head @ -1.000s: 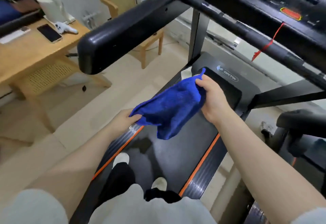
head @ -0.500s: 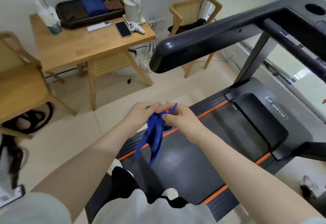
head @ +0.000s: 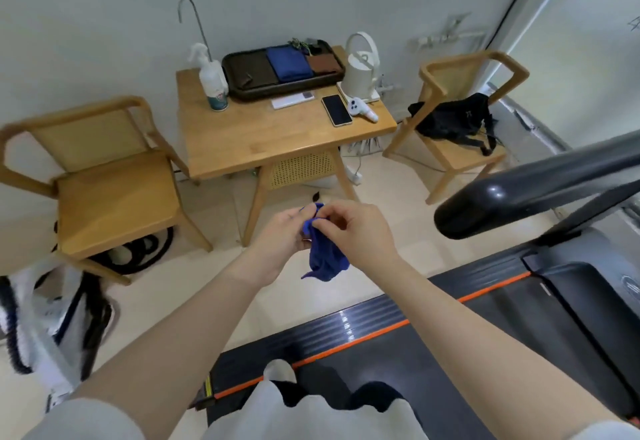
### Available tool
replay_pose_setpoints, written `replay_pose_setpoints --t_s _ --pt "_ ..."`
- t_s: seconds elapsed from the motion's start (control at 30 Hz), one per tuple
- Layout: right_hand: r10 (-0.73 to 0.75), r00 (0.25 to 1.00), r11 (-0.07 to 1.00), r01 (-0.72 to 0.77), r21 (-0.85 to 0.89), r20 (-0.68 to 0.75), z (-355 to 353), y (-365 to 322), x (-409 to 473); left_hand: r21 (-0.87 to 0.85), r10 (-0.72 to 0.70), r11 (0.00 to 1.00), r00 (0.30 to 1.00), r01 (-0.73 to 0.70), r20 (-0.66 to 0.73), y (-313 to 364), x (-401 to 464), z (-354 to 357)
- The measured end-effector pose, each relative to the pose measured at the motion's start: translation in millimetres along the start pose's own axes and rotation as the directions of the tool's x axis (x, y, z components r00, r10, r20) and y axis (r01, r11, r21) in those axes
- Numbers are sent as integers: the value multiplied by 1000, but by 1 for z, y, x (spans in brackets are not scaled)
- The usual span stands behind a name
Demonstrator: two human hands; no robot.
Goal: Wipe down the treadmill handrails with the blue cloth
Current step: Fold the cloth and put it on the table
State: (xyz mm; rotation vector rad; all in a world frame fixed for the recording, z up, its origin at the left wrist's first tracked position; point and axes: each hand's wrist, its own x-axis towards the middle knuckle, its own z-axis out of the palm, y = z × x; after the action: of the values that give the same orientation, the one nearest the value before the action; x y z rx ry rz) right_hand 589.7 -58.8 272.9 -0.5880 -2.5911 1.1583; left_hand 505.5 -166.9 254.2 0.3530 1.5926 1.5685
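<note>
Held bunched between both hands at chest height, blue microfibre cloth (head: 323, 256) pinched by fingers of left hand (head: 282, 237) and right hand (head: 360, 231), with rounded black treadmill handrail (head: 519, 193) up to the right, nearer the right hand.

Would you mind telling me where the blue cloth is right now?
In the head view the blue cloth hangs at centre frame, pinched between the left hand and right hand, left of the black treadmill handrail.
</note>
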Motion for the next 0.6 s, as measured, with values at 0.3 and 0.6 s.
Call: replay_pose_setpoints --t_s 0.3,0.6 --pt "-209 978 976 208 -71 -13 54 -40 124 216 135 967 991 -135 11 50 41 -101" --pt "-150 891 962 31 272 428 89 8 265 533 375 799 924 -277 -81 61 166 -175"
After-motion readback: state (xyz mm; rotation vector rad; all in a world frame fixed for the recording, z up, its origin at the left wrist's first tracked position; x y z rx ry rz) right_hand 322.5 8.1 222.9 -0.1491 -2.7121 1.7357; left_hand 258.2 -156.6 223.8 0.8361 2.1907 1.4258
